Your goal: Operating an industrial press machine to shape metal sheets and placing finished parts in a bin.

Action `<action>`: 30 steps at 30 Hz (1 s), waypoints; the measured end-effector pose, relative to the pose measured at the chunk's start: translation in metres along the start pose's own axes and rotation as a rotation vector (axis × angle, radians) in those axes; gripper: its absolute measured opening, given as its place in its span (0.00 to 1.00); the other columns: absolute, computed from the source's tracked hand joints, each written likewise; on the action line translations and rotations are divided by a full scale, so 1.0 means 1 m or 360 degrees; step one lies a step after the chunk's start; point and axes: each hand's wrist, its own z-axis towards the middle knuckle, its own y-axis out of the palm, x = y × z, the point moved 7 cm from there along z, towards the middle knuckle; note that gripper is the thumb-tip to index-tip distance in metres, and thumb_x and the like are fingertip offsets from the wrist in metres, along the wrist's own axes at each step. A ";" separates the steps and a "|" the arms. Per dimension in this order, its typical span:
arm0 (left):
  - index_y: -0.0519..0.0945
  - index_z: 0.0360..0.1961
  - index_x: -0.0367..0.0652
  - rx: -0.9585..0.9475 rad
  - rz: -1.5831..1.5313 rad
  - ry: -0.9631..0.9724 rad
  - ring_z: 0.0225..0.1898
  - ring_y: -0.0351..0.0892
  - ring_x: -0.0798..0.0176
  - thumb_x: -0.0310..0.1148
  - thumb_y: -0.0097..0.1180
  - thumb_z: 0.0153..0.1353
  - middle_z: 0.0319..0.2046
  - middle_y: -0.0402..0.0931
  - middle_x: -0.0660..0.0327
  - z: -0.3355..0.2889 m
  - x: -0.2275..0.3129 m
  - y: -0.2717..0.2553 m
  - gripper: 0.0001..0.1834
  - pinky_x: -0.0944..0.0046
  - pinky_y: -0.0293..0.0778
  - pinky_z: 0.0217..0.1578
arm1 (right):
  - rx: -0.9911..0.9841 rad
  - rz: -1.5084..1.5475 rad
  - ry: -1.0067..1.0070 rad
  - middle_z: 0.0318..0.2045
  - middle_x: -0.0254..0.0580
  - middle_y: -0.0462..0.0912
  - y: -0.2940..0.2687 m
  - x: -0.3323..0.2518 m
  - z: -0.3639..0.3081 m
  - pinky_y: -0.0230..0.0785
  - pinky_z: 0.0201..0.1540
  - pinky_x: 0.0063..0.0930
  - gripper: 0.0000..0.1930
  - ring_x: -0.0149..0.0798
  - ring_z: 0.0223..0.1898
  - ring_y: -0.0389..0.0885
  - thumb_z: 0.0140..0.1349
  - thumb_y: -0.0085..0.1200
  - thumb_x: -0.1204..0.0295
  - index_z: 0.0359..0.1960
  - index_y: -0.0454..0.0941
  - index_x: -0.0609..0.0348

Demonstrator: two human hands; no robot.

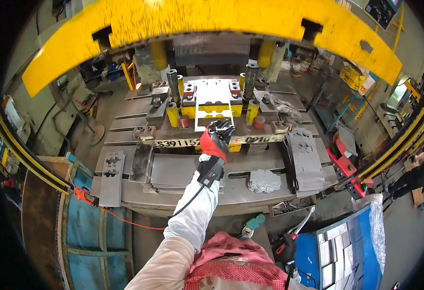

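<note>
My left hand [216,137], in a red and black glove, reaches forward to the press die [238,111]. Its fingers close on the near edge of a pale sheet-metal piece [200,113] with an open cut-out, which lies over the die. A dark device is strapped on that wrist. Low on the right, beside my body, my right hand [284,249] in a dark glove is closed round the red grip of a long metal tool [304,220]. The tool's tip points up and away, and its exact kind is unclear.
A yellow press beam [207,17] arches overhead. Flat sheet stacks stand on the bed at left [175,169] and right [306,162], with small cut pieces [264,181] between. A blue bin [313,251] holds metal parts. An orange cable [134,224] hangs at left.
</note>
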 end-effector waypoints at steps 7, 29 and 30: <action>0.71 0.42 0.35 -0.0021 0.0115 -0.0006 0.38 0.77 0.49 0.36 0.40 0.58 0.40 0.75 0.48 0.000 -0.001 -0.001 0.16 0.63 0.73 0.29 | -0.0166 0.0291 0.0060 0.29 0.39 0.71 -0.011 0.021 0.014 0.71 0.32 0.33 0.14 0.34 0.26 0.72 0.56 0.48 0.66 0.41 0.66 0.59; 0.71 0.35 0.42 0.0037 0.0266 -0.0201 0.32 0.79 0.50 0.41 0.47 0.60 0.32 0.76 0.50 -0.013 0.005 -0.008 0.13 0.54 0.78 0.36 | -0.0887 -0.0839 -0.0059 0.31 0.41 0.75 0.099 -0.064 -0.005 0.69 0.34 0.27 0.19 0.33 0.29 0.74 0.58 0.49 0.65 0.48 0.64 0.62; 0.71 0.36 0.38 0.0078 0.0319 -0.0157 0.32 0.78 0.49 0.42 0.47 0.60 0.32 0.76 0.48 -0.013 0.009 -0.015 0.16 0.54 0.78 0.36 | -0.1016 -0.1013 -0.0183 0.33 0.42 0.75 0.124 -0.079 -0.011 0.69 0.37 0.27 0.24 0.34 0.32 0.75 0.57 0.50 0.64 0.53 0.61 0.62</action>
